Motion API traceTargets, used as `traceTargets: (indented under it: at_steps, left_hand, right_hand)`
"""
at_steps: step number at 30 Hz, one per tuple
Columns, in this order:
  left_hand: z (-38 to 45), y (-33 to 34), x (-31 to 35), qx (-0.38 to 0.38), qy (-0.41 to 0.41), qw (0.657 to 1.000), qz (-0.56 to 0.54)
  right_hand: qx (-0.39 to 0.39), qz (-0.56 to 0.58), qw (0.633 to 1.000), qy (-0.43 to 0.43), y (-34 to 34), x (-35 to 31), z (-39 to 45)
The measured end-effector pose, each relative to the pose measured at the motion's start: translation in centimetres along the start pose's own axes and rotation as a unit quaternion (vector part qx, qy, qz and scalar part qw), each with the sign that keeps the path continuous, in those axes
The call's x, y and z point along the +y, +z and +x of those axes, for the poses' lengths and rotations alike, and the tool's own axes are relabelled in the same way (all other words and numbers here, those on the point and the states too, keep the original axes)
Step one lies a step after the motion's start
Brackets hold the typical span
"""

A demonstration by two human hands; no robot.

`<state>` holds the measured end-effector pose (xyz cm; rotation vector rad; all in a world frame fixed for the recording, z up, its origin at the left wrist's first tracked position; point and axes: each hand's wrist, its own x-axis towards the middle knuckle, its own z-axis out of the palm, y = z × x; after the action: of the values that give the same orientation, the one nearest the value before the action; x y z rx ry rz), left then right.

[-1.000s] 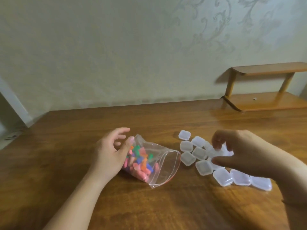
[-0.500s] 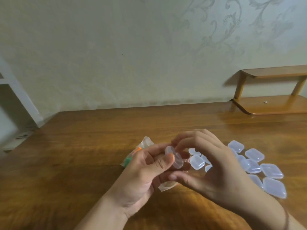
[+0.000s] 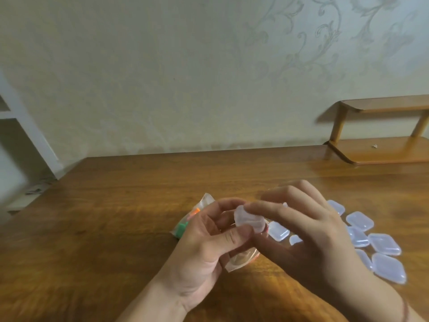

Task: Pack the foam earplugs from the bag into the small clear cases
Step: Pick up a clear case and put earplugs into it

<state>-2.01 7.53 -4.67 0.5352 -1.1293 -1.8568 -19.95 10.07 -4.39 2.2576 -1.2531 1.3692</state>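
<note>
- Wall (image 3: 162, 77): pale, with a faint scroll pattern, rising behind everything, well beyond the grip.
- Table (image 3: 104, 228): brown wood, lying under the grip and all the task's things.
- Shelf (image 3: 380, 149): a small two-tier wooden stand on the table's far right corner, well apart from the grip; a tiny pale speck lies on its lower tier, too small to identify.
- Left hand (image 3: 204, 247): raised above the table, thumb and fingertips closed on the near-left edge of the held case.
- Right hand (image 3: 308, 231): raised opposite the left, fingers curled over the top and right of the same case; a thin red band circles its wrist.
- Bag (image 3: 204, 201): clear plastic, flat on the table directly below and behind the grip, mostly hidden by the left hand.
- Cases (image 3: 385, 244): a loose cluster of clear square boxes on the table, right of the grip, partly hidden by the right hand.
- Held case (image 3: 249, 220): pinched between both hands above the bag; whether its lid is open cannot be told.
- Earplugs (image 3: 183, 226): orange and green pieces inside the bag, showing just left of the grip.
</note>
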Motion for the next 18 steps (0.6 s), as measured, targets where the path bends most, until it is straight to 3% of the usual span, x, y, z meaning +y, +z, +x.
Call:
traceTargets:
  at_steps: [2,5,8,18]
  left_hand:
    - [-0.1,0.1,-0.1,-0.003,0.0,1.0,-0.019]
    - [-0.2,0.4,-0.3,-0.024,-0.015,0.997,-0.069]
    - [-0.2,0.4,-0.5,-0.019,-0.007,0.996,-0.084]
    - [0.2,0.3,-0.5,-0.001,0.008,0.995,-0.101]
  right_hand:
    - [0.023,-0.002,1.0,-0.006,0.1,-0.1,0.0]
    - [0.054,0.094,0.993,0.039,0.2,-0.6,0.0]
    - [0.047,0.128,0.989,0.057,0.5,-0.7,0.0]
    - [0.071,0.039,0.997,0.01,0.0,-1.0,-0.1]
